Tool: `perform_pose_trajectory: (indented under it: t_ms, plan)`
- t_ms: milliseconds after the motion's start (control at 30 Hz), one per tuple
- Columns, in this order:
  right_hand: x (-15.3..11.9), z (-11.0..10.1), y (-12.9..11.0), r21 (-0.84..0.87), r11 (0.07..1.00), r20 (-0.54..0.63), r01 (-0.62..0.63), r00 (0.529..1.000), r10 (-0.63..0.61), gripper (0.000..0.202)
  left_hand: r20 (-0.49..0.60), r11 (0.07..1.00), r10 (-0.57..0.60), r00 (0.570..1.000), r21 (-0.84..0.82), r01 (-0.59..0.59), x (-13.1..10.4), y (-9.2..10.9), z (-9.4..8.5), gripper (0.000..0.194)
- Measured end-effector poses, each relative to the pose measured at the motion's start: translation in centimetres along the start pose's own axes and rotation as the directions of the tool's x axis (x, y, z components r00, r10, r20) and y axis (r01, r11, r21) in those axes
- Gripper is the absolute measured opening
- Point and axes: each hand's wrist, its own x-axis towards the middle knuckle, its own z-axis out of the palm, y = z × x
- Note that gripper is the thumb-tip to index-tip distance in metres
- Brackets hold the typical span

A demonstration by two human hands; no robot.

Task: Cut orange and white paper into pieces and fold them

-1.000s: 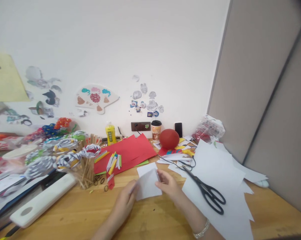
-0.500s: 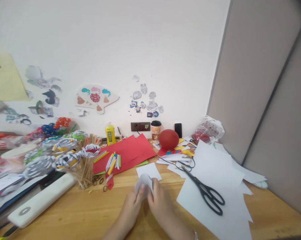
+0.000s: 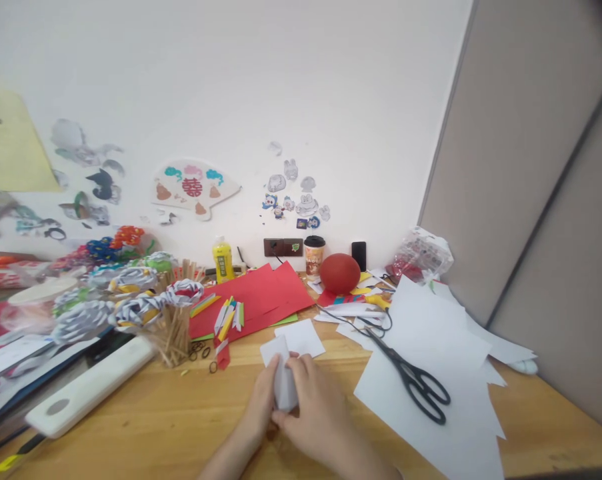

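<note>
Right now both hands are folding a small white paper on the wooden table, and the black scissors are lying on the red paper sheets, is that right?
Not quite. In the head view the black scissors lie on the white paper sheets, not the red ones. The left hand and right hand do hold the small white paper over the wooden table.

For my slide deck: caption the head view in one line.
Both hands fold a small white paper on a cluttered wooden desk.

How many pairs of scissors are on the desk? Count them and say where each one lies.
1. The black scissors lie on the white paper sheets, to the right of the right hand. Others may be hidden under the paper clutter.
</note>
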Motion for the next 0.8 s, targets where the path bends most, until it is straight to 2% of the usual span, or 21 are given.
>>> perform_pose_trajectory:
  t_ms: [67,167,233,300,400,533,633,733,800]
  plan:
    - [0.3,-0.9,0.8,0.154,0.988,-0.025,-0.009,1.0,0.013,0.032,0.058,0.999,-0.035,0.998,-0.019,0.036,-0.3,0.5,0.4,0.057]
    - [1.4,-1.5,2.2,0.314,0.947,-0.113,-0.062,0.988,0.102,0.019,0.292,0.995,-0.083,0.953,-0.029,0.095,-1.3,1.5,1.0,0.057]
    - [2.0,-1.3,3.0,0.439,0.894,-0.057,-0.088,0.991,0.125,0.012,0.441,0.994,-0.083,0.894,-0.027,0.105,-2.0,2.3,1.1,0.059]
    - [2.3,-0.8,3.5,0.574,0.809,0.034,-0.131,0.99,0.136,0.012,0.504,0.996,-0.056,0.862,-0.03,0.082,-2.5,3.0,1.1,0.059]
    - [2.2,-0.1,3.6,0.691,0.693,0.105,-0.207,0.977,0.186,0.018,0.527,0.998,-0.022,0.85,-0.031,0.045,-2.9,3.4,0.9,0.059]
    - [1.9,0.1,3.2,0.722,0.627,0.172,-0.295,0.953,0.25,0.021,0.524,0.995,-0.055,0.85,-0.042,0.09,-2.5,2.9,1.2,0.054]
    - [2.2,0.0,3.1,0.713,0.63,0.142,-0.308,0.943,0.301,0.022,0.444,0.99,-0.073,0.893,-0.073,0.117,-2.1,2.0,1.5,0.046]
    - [2.6,-0.1,3.0,0.705,0.649,0.079,-0.287,0.941,0.329,0.022,0.32,0.995,-0.04,0.947,-0.079,0.069,-1.8,1.3,1.7,0.042]
    - [2.8,-0.1,2.9,0.695,0.665,0.038,-0.273,0.938,0.346,0.022,0.264,0.998,-0.019,0.964,-0.06,0.036,-1.8,1.0,1.8,0.045]
